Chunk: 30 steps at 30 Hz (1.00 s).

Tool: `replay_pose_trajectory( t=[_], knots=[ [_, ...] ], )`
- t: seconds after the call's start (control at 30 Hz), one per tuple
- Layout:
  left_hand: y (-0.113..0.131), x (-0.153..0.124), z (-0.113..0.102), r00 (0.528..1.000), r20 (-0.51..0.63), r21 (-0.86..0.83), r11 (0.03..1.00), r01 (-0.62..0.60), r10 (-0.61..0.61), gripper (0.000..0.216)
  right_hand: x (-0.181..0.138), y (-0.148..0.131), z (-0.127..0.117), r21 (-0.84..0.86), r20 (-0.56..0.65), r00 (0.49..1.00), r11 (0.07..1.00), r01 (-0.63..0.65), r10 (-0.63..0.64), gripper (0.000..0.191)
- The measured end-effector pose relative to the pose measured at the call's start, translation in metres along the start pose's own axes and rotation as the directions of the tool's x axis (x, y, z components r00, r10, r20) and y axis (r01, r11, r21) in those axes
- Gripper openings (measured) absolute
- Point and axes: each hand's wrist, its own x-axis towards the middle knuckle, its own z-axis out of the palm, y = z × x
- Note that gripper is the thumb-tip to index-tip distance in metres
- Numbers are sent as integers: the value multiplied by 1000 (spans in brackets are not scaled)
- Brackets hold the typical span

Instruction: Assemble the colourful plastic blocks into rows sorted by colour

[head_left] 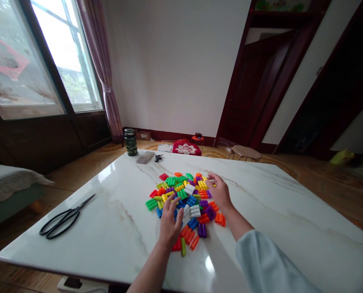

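A heap of small plastic building blocks (186,195) in green, yellow, blue, red, orange, purple and white lies in the middle of a white marble table (114,219). My left hand (170,221) rests on the near side of the heap, fingers spread over the blocks and holding nothing. My right hand (218,190) lies over the heap's far right edge, fingers stretched toward the yellow and orange pieces; nothing is visibly gripped in it. A pale sleeve covers my right forearm.
Black scissors (66,217) lie near the table's left edge. At the far edge stand a dark green flask (130,142), a blurred flat item (145,157) and a small black object (158,157). A low stool (246,152) and red cushion (186,148) sit on the floor.
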Motion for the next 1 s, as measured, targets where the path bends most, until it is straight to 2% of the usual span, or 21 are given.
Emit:
replay_pose_trajectory(
  t=[0.1,0.2,0.33,0.47,0.53,0.6,0.67,0.77,0.87,1.0],
  knots=[
    [0,1,0,1000,8,6,1000,-2,2,36,-13,11,-15,-44,-205,979,999,-26,17,44],
    [1,1,0,1000,23,13,1000,-2,1,34,-44,42,-18,-192,-298,954,976,-99,38,59],
    [2,2,0,999,42,27,1000,16,-17,31,-92,70,10,-154,-244,944,952,-265,223,76],
    [1,2,0,999,31,32,999,15,-16,32,-113,54,38,5,-131,955,963,-269,267,72],
    [1,2,1,1000,22,35,999,17,-18,32,-107,43,41,65,-81,973,976,-209,214,63],
    [0,2,1,999,17,38,999,26,-27,32,-88,42,37,54,-105,986,990,-127,133,56],
    [-1,2,1,999,13,37,999,33,-33,31,-59,51,30,-30,-173,982,996,-88,82,57],
    [-3,1,2,1000,8,38,999,26,-26,32,-10,72,24,-233,-203,972,958,-165,118,67],
    [-4,0,2,1000,20,48,999,22,-23,34,24,88,29,-393,-102,982,900,-189,161,63],
    [-2,1,2,999,23,58,998,35,-37,34,40,92,42,-455,79,982,883,-118,172,51]
  ],
)
